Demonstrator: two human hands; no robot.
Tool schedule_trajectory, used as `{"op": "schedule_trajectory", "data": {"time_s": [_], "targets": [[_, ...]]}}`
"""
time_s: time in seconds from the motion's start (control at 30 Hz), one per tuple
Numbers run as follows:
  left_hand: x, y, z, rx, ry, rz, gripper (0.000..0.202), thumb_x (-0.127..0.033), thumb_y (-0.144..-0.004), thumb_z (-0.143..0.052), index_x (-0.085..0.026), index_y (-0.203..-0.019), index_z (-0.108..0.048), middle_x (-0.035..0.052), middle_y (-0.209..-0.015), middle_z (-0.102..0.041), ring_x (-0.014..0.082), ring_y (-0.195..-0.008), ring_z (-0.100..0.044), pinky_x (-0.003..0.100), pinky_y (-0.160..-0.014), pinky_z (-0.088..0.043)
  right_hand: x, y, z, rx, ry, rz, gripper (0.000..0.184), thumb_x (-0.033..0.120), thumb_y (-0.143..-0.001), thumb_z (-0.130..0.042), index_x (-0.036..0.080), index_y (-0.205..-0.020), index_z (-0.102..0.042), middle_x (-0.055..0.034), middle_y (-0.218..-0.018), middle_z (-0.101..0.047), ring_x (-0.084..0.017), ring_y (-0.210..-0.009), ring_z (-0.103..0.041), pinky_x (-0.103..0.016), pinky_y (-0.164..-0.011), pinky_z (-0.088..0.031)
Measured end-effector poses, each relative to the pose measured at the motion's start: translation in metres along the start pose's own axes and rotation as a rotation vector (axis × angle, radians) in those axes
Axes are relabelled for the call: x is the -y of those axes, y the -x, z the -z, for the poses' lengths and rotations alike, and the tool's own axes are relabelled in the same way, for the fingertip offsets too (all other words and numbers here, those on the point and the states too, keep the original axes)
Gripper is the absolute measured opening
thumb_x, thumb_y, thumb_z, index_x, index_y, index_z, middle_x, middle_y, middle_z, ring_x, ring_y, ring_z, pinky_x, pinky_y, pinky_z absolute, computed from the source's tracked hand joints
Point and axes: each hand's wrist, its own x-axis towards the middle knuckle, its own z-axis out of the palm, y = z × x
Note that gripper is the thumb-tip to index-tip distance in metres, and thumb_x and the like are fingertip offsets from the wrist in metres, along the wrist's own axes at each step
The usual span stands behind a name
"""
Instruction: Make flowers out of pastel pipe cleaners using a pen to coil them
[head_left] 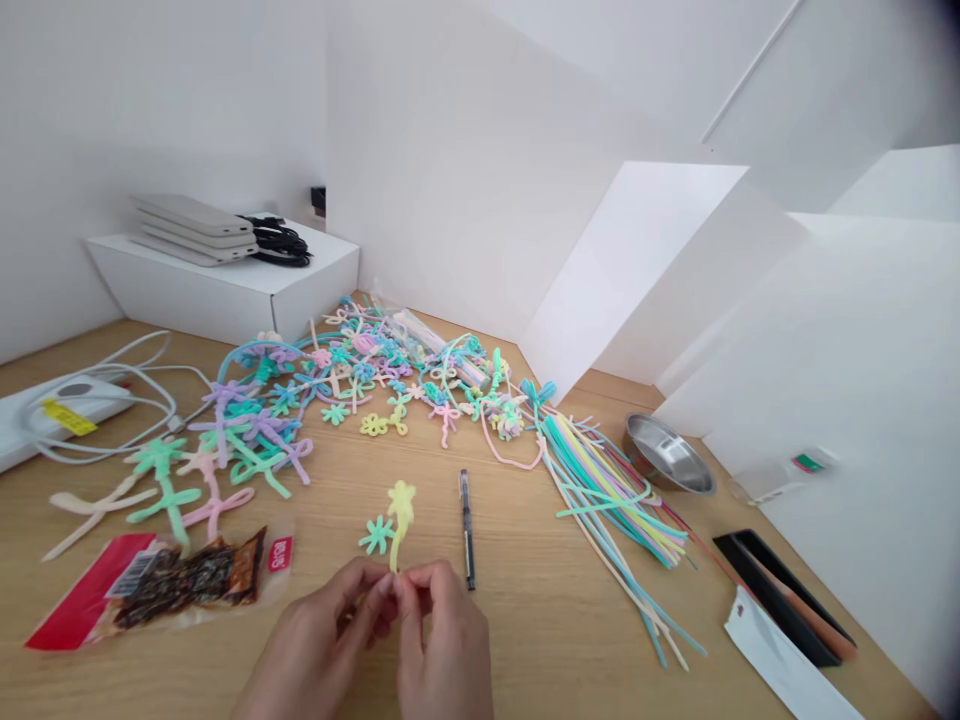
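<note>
My left hand (322, 640) and my right hand (442, 640) meet low in the middle of the view. Both pinch the lower end of a yellow pipe-cleaner flower (400, 515), whose stem rises from the fingertips to a looped head. A small teal pipe-cleaner flower (376, 534) lies on the wooden table (540, 590) just left of the stem. A black pen (466, 528) lies to the right of my right hand's fingers.
A heap of pastel pipe-cleaner shapes (360, 385) spreads across the table's middle. Straight pipe cleaners (615, 490) lie right, by a steel bowl (667, 455). A snack packet (157, 580) lies left; power strip and cables (67, 410) far left. White boxes and boards stand behind.
</note>
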Motion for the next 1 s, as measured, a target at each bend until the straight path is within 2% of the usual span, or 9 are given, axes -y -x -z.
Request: {"op": "schedule_trajectory", "data": {"time_s": [0.13,0.33,0.43,0.53,0.67,0.77,0.87,1.0], "targets": [[0.002,0.002,0.001,-0.007,-0.098,-0.049,0.017,-0.040,-0.079,-0.058,-0.026,-0.072,-0.064,-0.0001,-0.064,-0.069,0.0214,-0.061,-0.064,0.025,-0.056,-0.048,0.000,-0.002,0.002,0.000,-0.060,-0.008,0.018,0.024,-0.093,-0.046,0.021,-0.078,-0.057,-0.0023,-0.070,-0.067,-0.017,-0.063,-0.065,-0.023,-0.060,-0.046],[0.005,0.001,0.003,-0.036,-0.158,-0.105,0.011,-0.034,-0.083,-0.057,-0.027,-0.076,-0.062,-0.0002,-0.069,-0.070,0.0226,-0.068,-0.066,0.026,-0.062,-0.048,0.002,-0.001,0.001,-0.023,-0.067,0.012,0.019,0.024,-0.092,-0.047,0.021,-0.078,-0.059,-0.0029,-0.073,-0.068,-0.018,-0.068,-0.066,-0.025,-0.064,-0.047],[0.004,-0.002,0.004,-0.098,-0.043,-0.069,0.007,-0.033,-0.076,-0.066,-0.026,-0.076,-0.067,0.0004,-0.077,-0.070,0.0233,-0.076,-0.066,0.025,-0.066,-0.050,0.003,0.002,-0.003,-0.056,-0.038,0.033,0.016,0.023,-0.091,-0.048,0.022,-0.079,-0.059,-0.0019,-0.074,-0.068,-0.018,-0.068,-0.066,-0.026,-0.064,-0.047],[0.002,-0.005,0.006,-0.151,0.142,0.018,0.012,-0.037,-0.068,-0.072,-0.025,-0.069,-0.070,-0.0008,-0.073,-0.070,0.0244,-0.077,-0.065,0.026,-0.066,-0.052,0.004,0.005,-0.009,-0.125,-0.040,0.092,0.013,0.020,-0.090,-0.051,0.023,-0.079,-0.059,-0.0010,-0.077,-0.070,-0.017,-0.069,-0.067,-0.026,-0.065,-0.048],[-0.003,-0.006,0.008,-0.090,0.272,0.127,0.015,-0.040,-0.068,-0.072,-0.025,-0.066,-0.072,-0.0032,-0.067,-0.071,0.0231,-0.074,-0.067,0.029,-0.072,-0.054,0.005,0.007,-0.011,-0.219,-0.057,0.211,0.012,0.015,-0.089,-0.053,0.024,-0.082,-0.059,-0.0017,-0.086,-0.071,-0.016,-0.079,-0.068,-0.025,-0.072,-0.049],[-0.006,-0.005,0.008,-0.051,0.339,0.178,0.016,-0.039,-0.066,-0.074,-0.023,-0.065,-0.073,-0.0036,-0.064,-0.070,0.0196,-0.071,-0.065,0.025,-0.070,-0.053,0.006,0.005,-0.005,-0.206,-0.037,0.244,0.012,0.014,-0.088,-0.053,0.023,-0.085,-0.060,-0.0019,-0.084,-0.070,-0.016,-0.077,-0.068,-0.025,-0.072,-0.050],[-0.009,-0.004,0.007,-0.007,0.400,0.222,0.022,-0.042,-0.064,-0.077,-0.021,-0.067,-0.073,-0.0026,-0.061,-0.068,0.0171,-0.065,-0.062,0.024,-0.064,-0.052,0.007,0.000,0.004,-0.173,-0.064,0.189,0.011,0.018,-0.088,-0.053,0.023,-0.084,-0.062,-0.0017,-0.077,-0.070,-0.016,-0.070,-0.067,-0.024,-0.067,-0.049],[-0.008,-0.004,0.008,0.044,0.424,0.253,0.030,-0.046,-0.060,-0.079,-0.020,-0.073,-0.076,0.0003,-0.064,-0.070,0.0183,-0.066,-0.062,0.028,-0.067,-0.052,0.007,-0.005,0.013,-0.120,-0.154,-0.043,0.016,0.030,-0.089,-0.054,0.022,-0.080,-0.065,-0.0011,-0.067,-0.068,-0.015,-0.057,-0.063,-0.023,-0.055,-0.046]]}}
